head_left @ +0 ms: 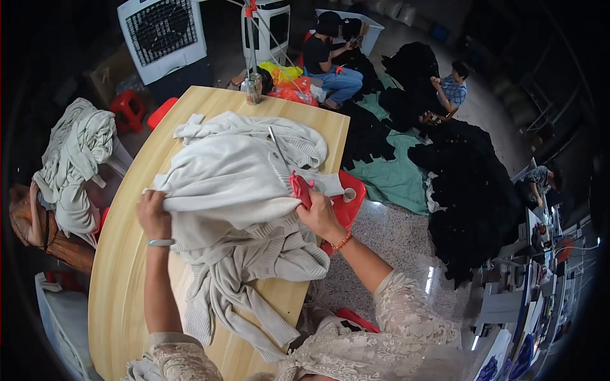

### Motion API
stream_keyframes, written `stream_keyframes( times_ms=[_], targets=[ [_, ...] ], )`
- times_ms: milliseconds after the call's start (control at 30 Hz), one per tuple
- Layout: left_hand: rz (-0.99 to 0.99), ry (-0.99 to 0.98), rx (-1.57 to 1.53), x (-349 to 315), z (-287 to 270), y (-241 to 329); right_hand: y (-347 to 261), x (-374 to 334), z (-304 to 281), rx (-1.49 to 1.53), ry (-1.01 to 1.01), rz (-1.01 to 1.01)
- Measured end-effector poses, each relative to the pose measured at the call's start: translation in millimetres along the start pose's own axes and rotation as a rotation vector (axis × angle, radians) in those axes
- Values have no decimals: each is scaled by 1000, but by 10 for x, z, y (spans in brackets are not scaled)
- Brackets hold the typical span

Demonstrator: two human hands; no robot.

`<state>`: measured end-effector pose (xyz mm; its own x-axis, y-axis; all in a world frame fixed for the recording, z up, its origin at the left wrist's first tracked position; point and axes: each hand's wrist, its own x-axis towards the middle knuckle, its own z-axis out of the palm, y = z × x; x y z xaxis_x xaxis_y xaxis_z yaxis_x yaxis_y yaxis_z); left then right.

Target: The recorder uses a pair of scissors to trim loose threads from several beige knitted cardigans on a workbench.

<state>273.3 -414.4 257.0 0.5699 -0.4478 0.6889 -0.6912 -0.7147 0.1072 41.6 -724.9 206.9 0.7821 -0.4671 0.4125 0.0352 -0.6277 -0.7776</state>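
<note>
My left hand [154,216] is curled in a firm pinch, knuckles up, my left forearm [159,289] reaching almost straight ahead. My right hand [321,219] is closed in a grip, my right forearm [364,263] slanting inward. Both hands sit level, well apart.

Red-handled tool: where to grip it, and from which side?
By the red handle, coming from the near right, as the right hand does now. The handle is the thicker end and faces that side; the thin metal part points away, up and left over the pale knit garment, so it's probably the poorer hold.
</note>
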Motion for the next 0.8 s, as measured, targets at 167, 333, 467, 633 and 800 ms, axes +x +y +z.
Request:
stream_keyframes(
  times_ms=[167,333,467,633,800],
  targets=[
    [-86,66,135,-693,-1002,-612,-1048,-298,163,146,-363,-179],
    [-238,-91,320,-2228,-1655,-1078,-1353,-1203,839,23,-718,-434],
    [-422,-544,509,-4022,-1976,-1047,-1186,-2031,1289,-90,-1160,-362],
    [-952,-1133,423,-4874,-2179,-658,-1041,-2493,1285,-234,-1446,-270],
    [-896,-612,223,-4408,-1944,-503,-1149,-2448,1147,-383,-1169,-218]
  ],
)
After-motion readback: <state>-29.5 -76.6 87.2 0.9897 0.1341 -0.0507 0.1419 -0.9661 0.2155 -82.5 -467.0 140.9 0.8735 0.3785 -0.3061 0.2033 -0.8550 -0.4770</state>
